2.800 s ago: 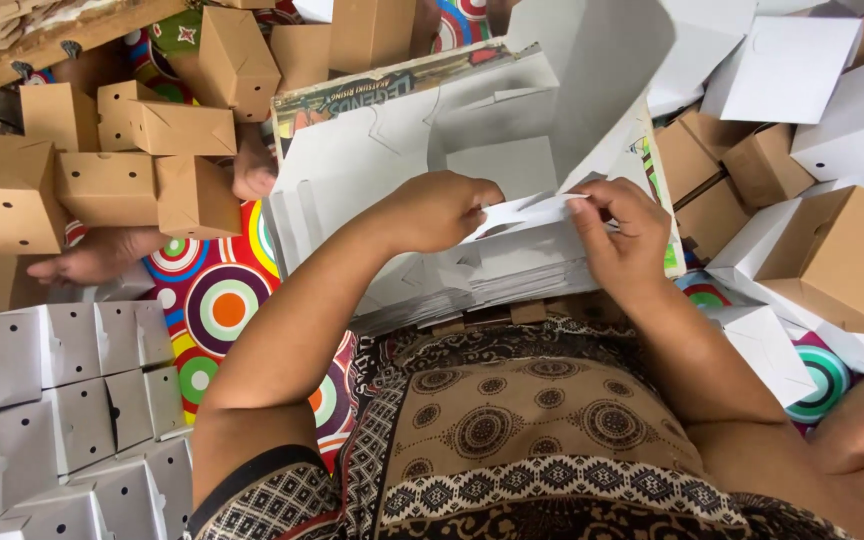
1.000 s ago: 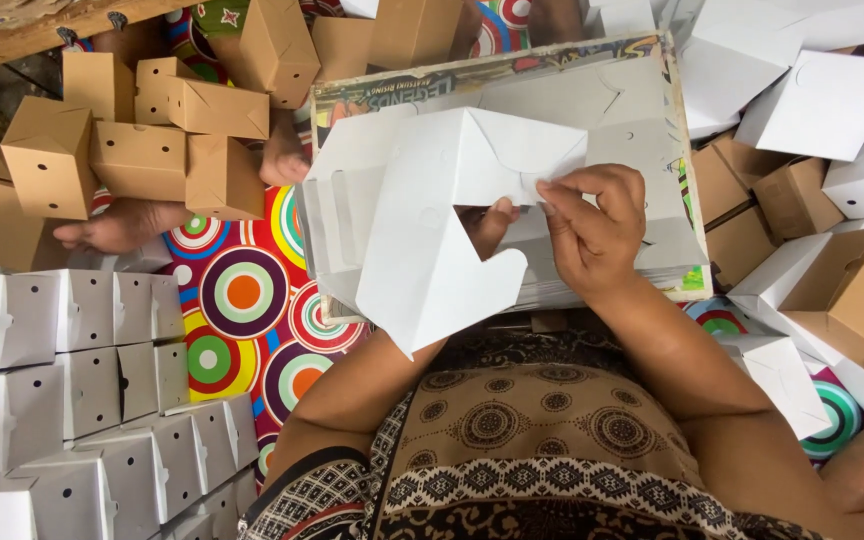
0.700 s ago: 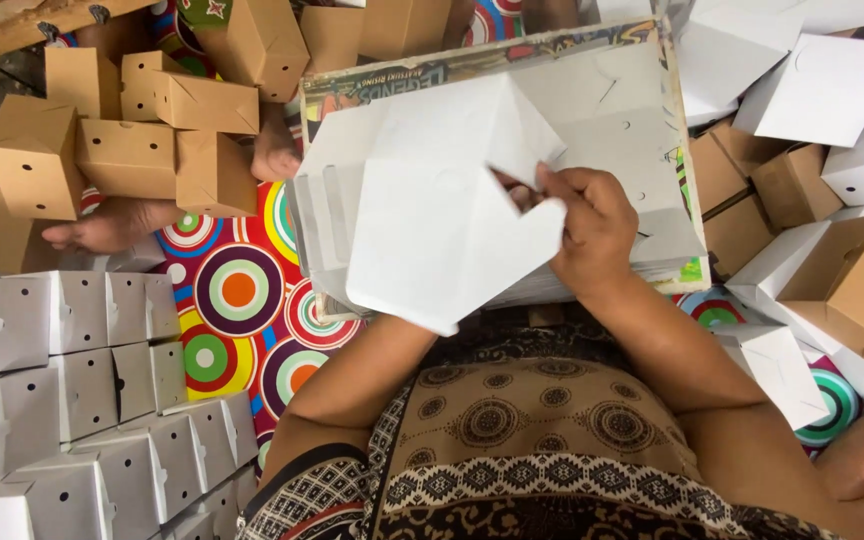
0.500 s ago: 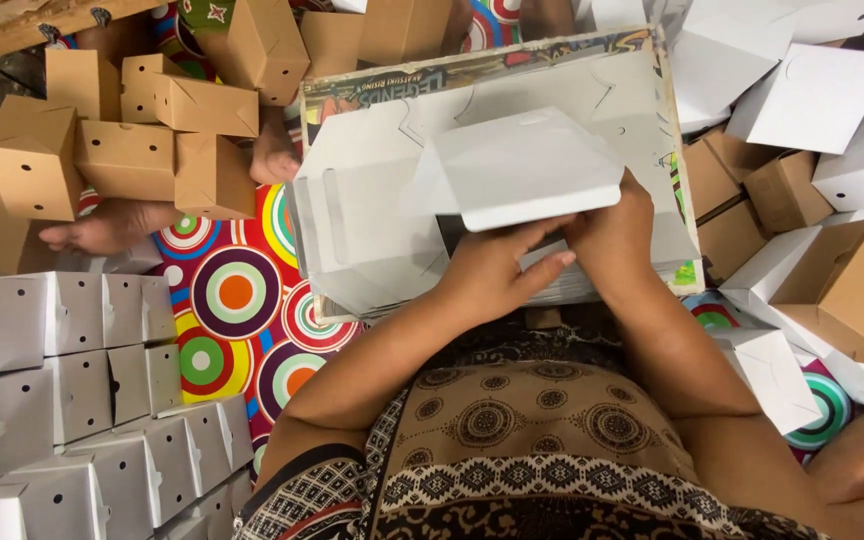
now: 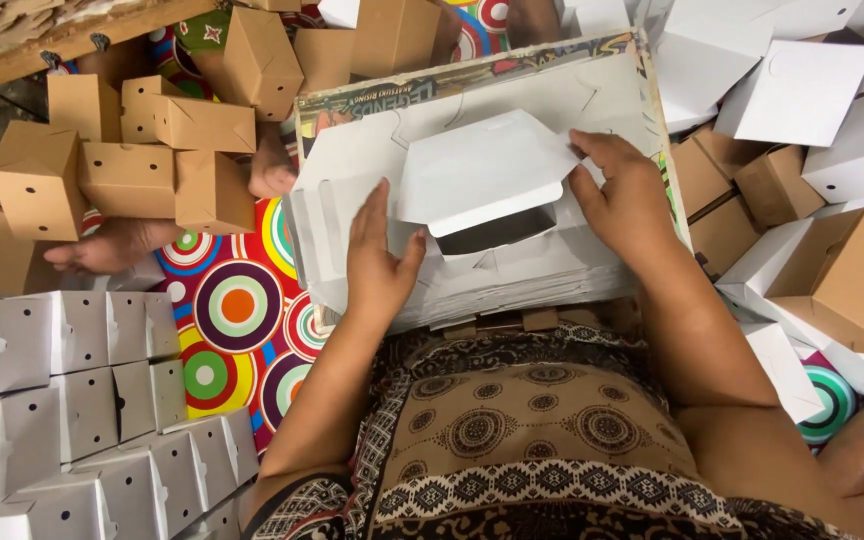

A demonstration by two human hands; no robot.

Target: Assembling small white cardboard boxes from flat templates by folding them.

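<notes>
Both hands are on the white carton I am folding, which sits in the upper middle of the frame on top of the stack of flat white blanks [image 5: 512,285] across my lap. My left hand [image 5: 380,262] lies open and flat, fingers spread, pressing down just beside the carton's left edge, thumb pointing toward it. My right hand [image 5: 624,195] is curved around the carton's right side, fingertips on the top lid near its upper right corner, holding it rather than pinching. The half-formed white carton [image 5: 487,175] has its lid folded over, with a dark gap showing along the lower front edge where the front is not yet shut. To do this fold well, I judge I should keep the left palm steady so the blanks do not slide, and press the lid down evenly with the right hand so the creases stay square and the front flap meets its slot without buckling. Finished white boxes [image 5: 82,400] stand in rows at the lower left of the frame, brown cardboard boxes [image 5: 132,150] are piled at the upper left, and more white and brown ones crowd the right side. A bright mat with coloured circles [image 5: 237,305] shows between them.
</notes>
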